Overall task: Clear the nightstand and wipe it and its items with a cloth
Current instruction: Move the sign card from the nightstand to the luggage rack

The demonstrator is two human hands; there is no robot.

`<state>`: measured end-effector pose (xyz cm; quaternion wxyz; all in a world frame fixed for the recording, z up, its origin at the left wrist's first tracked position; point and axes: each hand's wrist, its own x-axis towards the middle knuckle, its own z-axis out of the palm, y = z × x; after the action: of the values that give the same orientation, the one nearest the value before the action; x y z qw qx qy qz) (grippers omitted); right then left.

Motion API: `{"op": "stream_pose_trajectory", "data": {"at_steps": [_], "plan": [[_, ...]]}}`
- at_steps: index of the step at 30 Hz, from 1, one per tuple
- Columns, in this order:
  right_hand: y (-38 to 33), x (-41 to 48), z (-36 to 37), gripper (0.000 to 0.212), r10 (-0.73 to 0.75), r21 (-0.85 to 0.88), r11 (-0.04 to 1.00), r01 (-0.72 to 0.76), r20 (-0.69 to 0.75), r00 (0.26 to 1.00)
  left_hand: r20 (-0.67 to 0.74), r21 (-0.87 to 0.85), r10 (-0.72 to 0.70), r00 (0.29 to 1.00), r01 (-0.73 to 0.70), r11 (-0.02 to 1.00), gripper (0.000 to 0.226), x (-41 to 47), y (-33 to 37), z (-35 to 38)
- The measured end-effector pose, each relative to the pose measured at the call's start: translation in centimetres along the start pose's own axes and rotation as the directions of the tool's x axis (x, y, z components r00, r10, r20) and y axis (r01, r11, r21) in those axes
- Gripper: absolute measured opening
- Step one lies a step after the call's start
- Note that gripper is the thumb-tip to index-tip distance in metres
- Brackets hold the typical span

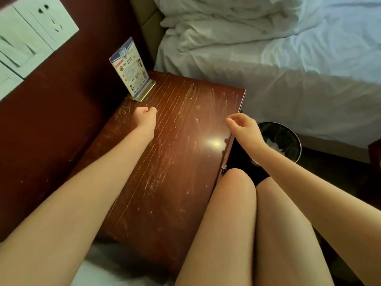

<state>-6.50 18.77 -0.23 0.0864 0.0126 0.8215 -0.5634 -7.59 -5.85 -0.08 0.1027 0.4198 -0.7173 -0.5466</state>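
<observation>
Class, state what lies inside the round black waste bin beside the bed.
Inside the round black waste bin, crumpled white paper shows against a dark liner. The right forearm covers its near part; deeper contents are hidden.

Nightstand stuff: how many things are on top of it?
1: a sign card at the far left corner of the nightstand. The arms cover part of the top, so something small may be hidden.

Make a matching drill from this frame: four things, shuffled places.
Things:
1. sign stand
2. waste bin
3. duvet
4. wall sockets

Places:
A. crumpled on the bed
B. mounted on the wall, upper left
C. far corner of the nightstand
D. on the floor, between nightstand and bed

Pairs: 1-C, 2-D, 3-A, 4-B
</observation>
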Motion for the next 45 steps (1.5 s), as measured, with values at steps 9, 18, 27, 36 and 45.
{"op": "stream_pose_trajectory", "data": {"at_steps": [9, 18, 27, 36, 45], "plan": [[0.3, 3.8, 2.0, 0.013, 0.050, 0.134, 0.989, -0.054, 0.037, 0.998, -0.244, -0.009, 0.034, 0.969, -0.037, 0.999, 0.052, 7.7, 2.6, -0.4], [0.2, 5.4, 3.1, 0.011, 0.061, 0.131, 0.989, -0.065, 0.039, 0.997, -0.158, 0.010, 0.073, 0.985, -0.073, 0.997, 0.027, 10.7, 2.6, -0.1], [-0.1, 3.9, 3.3, 0.018, 0.095, 0.127, 0.987, -0.103, 0.063, 0.993, -0.170, -0.054, -0.006, 0.985, -0.004, 0.999, 0.024, 9.9, 2.8, -1.2], [-0.7, 1.3, 2.2, 0.020, 0.028, 0.013, 1.000, -0.029, 0.052, 0.998, -0.005, -0.173, -0.090, 0.996, 0.088, 0.981, 0.013, 5.2, 3.9, -1.5], [-0.7, -1.0, -1.4, 0.026, 0.063, 0.025, 0.998, -0.063, 0.001, 0.998, 0.334, -0.082, -0.175, 0.926, 0.214, 0.973, 0.021, -2.4, 3.8, 1.0]]}}
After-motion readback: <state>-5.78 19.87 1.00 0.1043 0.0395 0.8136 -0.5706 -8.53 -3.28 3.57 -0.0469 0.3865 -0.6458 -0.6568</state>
